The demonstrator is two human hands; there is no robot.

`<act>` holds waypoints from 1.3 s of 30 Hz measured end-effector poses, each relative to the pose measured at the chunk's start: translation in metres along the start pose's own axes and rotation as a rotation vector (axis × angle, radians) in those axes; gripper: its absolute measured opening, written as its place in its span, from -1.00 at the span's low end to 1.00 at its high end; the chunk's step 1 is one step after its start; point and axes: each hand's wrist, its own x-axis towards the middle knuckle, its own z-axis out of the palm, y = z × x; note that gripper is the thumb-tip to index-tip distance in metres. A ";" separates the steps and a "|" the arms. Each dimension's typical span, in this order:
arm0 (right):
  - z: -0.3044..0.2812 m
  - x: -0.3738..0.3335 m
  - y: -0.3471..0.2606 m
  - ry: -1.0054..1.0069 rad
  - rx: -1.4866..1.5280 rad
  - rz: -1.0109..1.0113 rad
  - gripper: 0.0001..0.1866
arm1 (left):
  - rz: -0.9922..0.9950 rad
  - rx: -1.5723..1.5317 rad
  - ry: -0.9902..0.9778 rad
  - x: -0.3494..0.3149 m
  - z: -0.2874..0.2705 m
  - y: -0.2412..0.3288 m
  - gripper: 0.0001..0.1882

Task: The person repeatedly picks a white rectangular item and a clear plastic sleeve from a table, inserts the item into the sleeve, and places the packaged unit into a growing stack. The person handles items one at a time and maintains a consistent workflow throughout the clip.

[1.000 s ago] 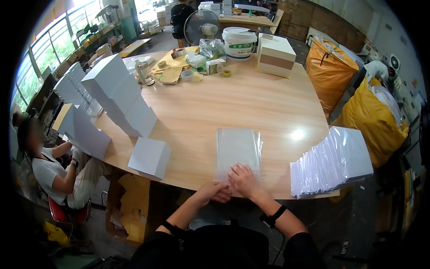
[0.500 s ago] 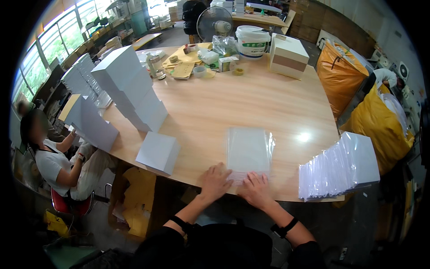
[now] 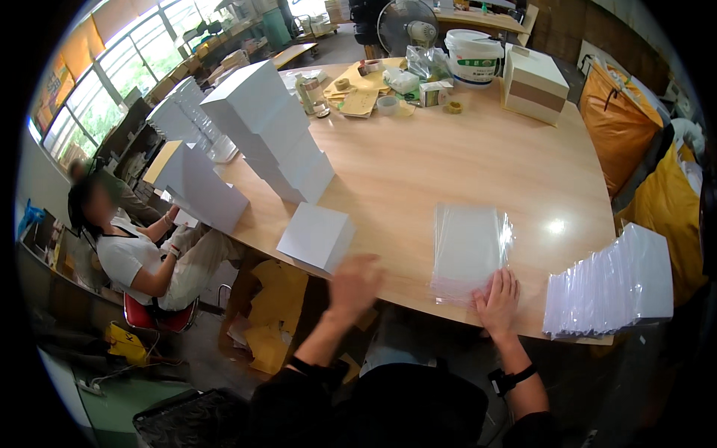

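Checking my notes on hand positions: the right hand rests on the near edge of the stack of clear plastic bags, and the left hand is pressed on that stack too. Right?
Not quite. The head view shows the left hand lifted, blurred, near the white box, off the stack of clear plastic bags. The right hand does rest on its near edge.

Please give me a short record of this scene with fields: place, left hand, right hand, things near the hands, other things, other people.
place: wooden table
left hand: raised, blurred, empty, nearest the white box
right hand: flat on the near edge of the clear bags
near the hands: fanned row of white sheets at the right
other things: stacked white boxes, bucket, fan, orange sacks
other people: one person seated at the left
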 end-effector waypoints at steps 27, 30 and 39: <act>-0.018 0.071 -0.164 -0.039 0.801 -0.329 -0.89 | -0.403 0.091 -0.494 0.060 -0.124 -0.113 -0.34; -0.004 0.068 -0.168 -0.042 0.814 -0.332 -0.92 | -0.398 0.071 -0.493 0.060 -0.125 -0.113 -0.34; 0.016 0.061 -0.182 -0.104 0.919 -0.293 -0.92 | -0.462 -0.027 -0.516 0.063 -0.126 -0.107 -0.46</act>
